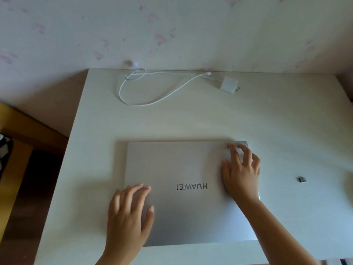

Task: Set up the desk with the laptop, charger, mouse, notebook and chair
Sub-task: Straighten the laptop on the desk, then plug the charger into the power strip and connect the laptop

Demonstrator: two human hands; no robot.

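Note:
A closed silver laptop [183, 169] lies flat near the front of the white desk [277, 121], its logo upside down to me. My left hand [128, 213] rests palm down on the lid's near left part, fingers spread. My right hand [241, 171] lies on the lid's far right corner, fingertips curled over the edge. A white charger block [229, 85] with its looped white cable [152, 87] sits at the back of the desk by the wall. No mouse, notebook or chair shows clearly.
A small dark USB dongle [302, 179] lies on the desk to the right of the laptop. The flowered wall [172, 31] bounds the desk's back edge. Brown floor and a yellow wooden piece [13, 169] are off the desk's left side.

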